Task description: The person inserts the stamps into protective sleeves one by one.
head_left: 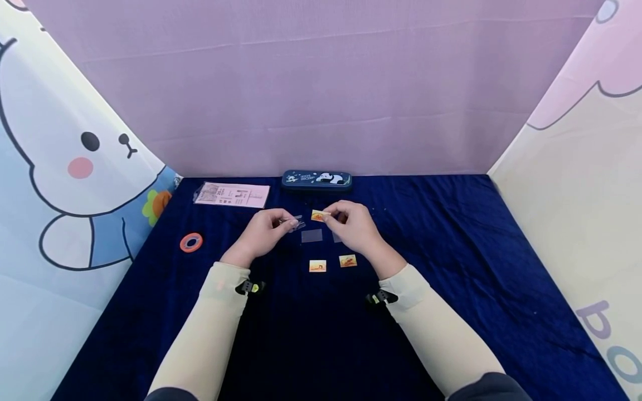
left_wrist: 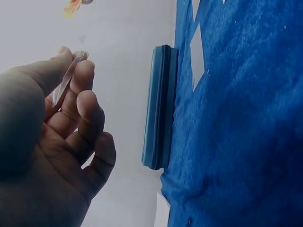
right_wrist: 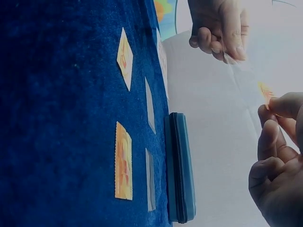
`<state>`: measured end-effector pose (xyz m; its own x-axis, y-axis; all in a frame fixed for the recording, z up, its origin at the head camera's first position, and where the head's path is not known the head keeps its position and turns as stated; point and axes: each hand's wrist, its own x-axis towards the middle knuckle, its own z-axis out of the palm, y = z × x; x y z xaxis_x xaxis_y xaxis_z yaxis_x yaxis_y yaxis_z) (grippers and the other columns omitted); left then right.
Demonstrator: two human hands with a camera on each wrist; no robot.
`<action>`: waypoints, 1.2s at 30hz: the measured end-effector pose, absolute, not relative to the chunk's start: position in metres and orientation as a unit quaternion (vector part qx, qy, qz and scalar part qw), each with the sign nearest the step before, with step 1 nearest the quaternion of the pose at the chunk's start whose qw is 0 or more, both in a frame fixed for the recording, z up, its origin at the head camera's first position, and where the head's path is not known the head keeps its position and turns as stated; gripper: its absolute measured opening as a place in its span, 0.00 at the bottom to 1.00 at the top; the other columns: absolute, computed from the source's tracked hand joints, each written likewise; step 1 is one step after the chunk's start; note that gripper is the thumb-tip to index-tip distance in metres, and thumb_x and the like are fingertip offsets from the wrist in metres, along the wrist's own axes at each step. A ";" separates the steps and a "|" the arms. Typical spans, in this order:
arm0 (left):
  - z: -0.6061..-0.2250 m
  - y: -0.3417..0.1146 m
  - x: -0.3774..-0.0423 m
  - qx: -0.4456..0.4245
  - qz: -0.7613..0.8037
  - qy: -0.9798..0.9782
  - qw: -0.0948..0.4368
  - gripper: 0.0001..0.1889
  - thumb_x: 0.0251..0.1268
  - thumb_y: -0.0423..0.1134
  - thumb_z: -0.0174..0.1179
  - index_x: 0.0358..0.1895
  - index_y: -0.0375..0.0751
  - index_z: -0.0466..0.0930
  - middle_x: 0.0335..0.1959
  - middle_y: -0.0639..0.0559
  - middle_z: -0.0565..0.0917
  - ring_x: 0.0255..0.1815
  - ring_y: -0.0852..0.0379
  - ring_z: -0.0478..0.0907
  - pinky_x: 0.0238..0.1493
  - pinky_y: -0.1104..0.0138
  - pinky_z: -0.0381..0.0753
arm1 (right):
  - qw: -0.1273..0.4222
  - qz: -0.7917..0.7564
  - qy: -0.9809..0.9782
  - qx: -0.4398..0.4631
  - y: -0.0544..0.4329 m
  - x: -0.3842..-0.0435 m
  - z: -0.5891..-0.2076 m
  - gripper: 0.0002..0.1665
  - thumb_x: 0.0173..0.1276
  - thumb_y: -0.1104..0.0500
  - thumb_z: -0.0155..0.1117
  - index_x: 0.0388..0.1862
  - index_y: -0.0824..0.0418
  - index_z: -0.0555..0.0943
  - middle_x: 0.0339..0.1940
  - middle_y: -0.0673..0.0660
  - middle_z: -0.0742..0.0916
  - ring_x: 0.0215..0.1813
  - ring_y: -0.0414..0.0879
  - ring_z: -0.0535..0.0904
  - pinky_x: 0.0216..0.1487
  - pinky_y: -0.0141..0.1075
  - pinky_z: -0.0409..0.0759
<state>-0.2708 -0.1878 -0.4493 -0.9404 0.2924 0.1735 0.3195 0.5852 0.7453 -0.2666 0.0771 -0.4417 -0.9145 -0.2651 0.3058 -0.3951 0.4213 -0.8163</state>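
Between thumb and fingers, my left hand (head_left: 263, 233) pinches some small clear plastic sleeves (head_left: 300, 224); in the left wrist view they look like a thin folded film. My right hand (head_left: 357, 228) pinches a yellow-orange stamp (head_left: 317, 215) by its edge, beside and slightly above the sleeves. Below the hands, two more stamps, one pale (head_left: 317, 266) and one darker (head_left: 348, 260), lie flat on the cloth; the darker one's toothed edge (right_wrist: 124, 163) shows in the right wrist view. A clear sleeve (head_left: 311, 236) lies behind them, and another (head_left: 336, 238) is partly hidden by my right hand.
A dark blue pencil case (head_left: 317, 180) with a panda stands at the back edge by the pink curtain (head_left: 321, 100). Left of it lies a pink printed packet (head_left: 233, 195). An orange tape roll (head_left: 191, 243) rests at the left on the blue cloth (head_left: 476, 267).
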 end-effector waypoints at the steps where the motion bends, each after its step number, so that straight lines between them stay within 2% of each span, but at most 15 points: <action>1: -0.449 -0.187 -0.270 -0.173 -0.424 -0.889 0.014 0.07 0.77 0.46 0.64 0.40 0.51 0.88 0.34 0.55 0.86 0.31 0.53 0.76 0.33 0.58 0.76 | 0.065 0.504 -0.839 0.196 0.077 -0.267 -0.442 0.04 0.75 0.55 0.71 0.45 0.48 0.90 0.29 0.50 0.85 0.25 0.48 0.77 0.23 0.41 0.75; 5: -0.446 -0.182 -0.268 -0.176 -0.431 -0.885 0.006 0.06 0.77 0.45 0.65 0.41 0.50 0.88 0.34 0.55 0.87 0.32 0.53 0.77 0.34 0.58 0.77 | 0.067 0.512 -0.834 0.194 0.077 -0.267 -0.442 0.03 0.74 0.55 0.72 0.44 0.48 0.90 0.26 0.52 0.85 0.24 0.48 0.77 0.22 0.40 0.75; 12: -0.441 -0.176 -0.265 -0.181 -0.428 -0.885 -0.002 0.07 0.77 0.45 0.64 0.40 0.50 0.88 0.35 0.55 0.87 0.33 0.53 0.79 0.34 0.58 0.78 | 0.064 0.514 -0.834 0.190 0.077 -0.267 -0.442 0.02 0.74 0.55 0.72 0.42 0.46 0.89 0.24 0.49 0.85 0.24 0.49 0.77 0.21 0.41 0.75; 22: -0.444 -0.175 -0.266 -0.186 -0.424 -0.886 -0.002 0.07 0.77 0.45 0.65 0.40 0.49 0.88 0.33 0.55 0.87 0.32 0.54 0.79 0.34 0.59 0.77 | 0.053 0.513 -0.836 0.186 0.075 -0.266 -0.441 0.03 0.73 0.55 0.73 0.43 0.51 0.89 0.33 0.47 0.86 0.28 0.48 0.78 0.25 0.41 0.77; 29: -0.450 -0.175 -0.267 -0.188 -0.424 -0.886 0.001 0.07 0.76 0.46 0.65 0.39 0.51 0.88 0.33 0.56 0.86 0.31 0.54 0.78 0.32 0.59 0.77 | 0.050 0.513 -0.836 0.188 0.075 -0.265 -0.441 0.06 0.74 0.53 0.73 0.43 0.53 0.89 0.33 0.48 0.86 0.29 0.50 0.78 0.25 0.40 0.77; 36: -0.451 -0.175 -0.268 -0.189 -0.416 -0.889 0.001 0.07 0.76 0.47 0.65 0.39 0.52 0.88 0.33 0.57 0.86 0.30 0.55 0.77 0.32 0.60 0.77 | 0.055 0.512 -0.836 0.191 0.075 -0.265 -0.442 0.04 0.73 0.54 0.73 0.42 0.53 0.89 0.33 0.47 0.86 0.29 0.51 0.79 0.25 0.41 0.77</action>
